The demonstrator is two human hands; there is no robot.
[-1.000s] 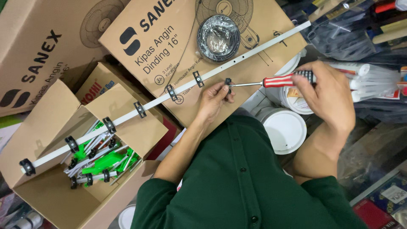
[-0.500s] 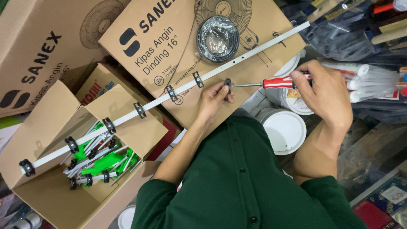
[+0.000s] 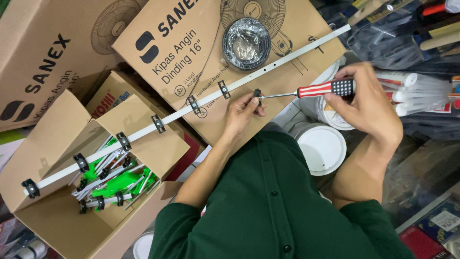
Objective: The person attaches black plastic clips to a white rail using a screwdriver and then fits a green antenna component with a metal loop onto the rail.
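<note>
While the long white metal strip (image 3: 191, 108) is lying across the brown cardboard fan box (image 3: 191, 52), the left hand (image 3: 243, 112) is pinching a small black clip (image 3: 257, 93) against the strip's edge. The right hand (image 3: 369, 103) is gripping, fingers curled tight, a red-and-white striped screwdriver (image 3: 311, 90), its tip meeting the clip.

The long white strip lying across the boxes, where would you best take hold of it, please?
Grip the white strip on a bare stretch between two black clips, pinching its narrow edges from above. It lies flat on the cardboard boxes, so the top is open to the fingers.
</note>
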